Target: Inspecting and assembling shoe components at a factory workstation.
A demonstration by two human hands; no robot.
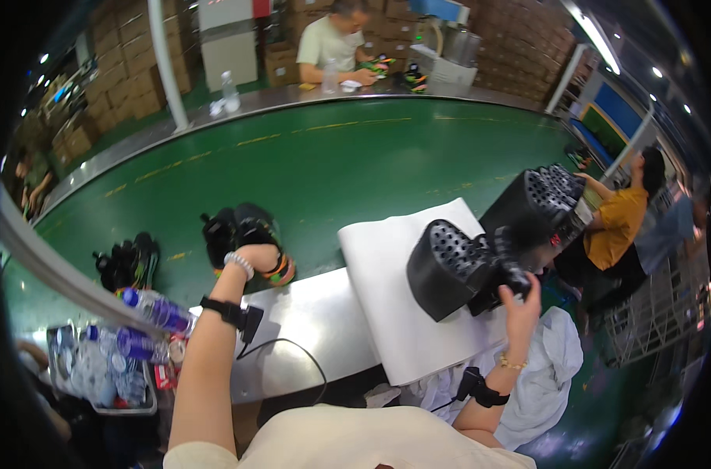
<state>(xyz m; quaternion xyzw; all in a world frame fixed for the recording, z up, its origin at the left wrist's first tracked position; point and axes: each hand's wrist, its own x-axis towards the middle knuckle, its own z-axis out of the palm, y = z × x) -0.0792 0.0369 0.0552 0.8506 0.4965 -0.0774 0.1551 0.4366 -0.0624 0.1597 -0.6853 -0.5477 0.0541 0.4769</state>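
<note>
My left hand point(259, 255) is closed at the near end of a pair of black sports shoes point(250, 223) with orange and green on the soles; its fingertips are partly hidden. The shoes are at the near edge of the green surface. My right hand point(521, 306) is closed on a small black part point(512, 275), whose kind I cannot make out. Beside it, on a white sheet point(383, 273), stands a bulky black block point(437, 281) with a holed, sole-shaped top. A similar holed black block point(519, 207) stands behind, to the right.
More dark shoes point(128, 262) stand at the left, near purple-capped bottles point(164, 309) and a tray point(150, 402) of bottles. A metal strip point(293, 332) borders the green worktop point(332, 164). A white cloth bundle point(555, 359) is at right. Co-workers point(328, 51) point(617, 227) work across and at right.
</note>
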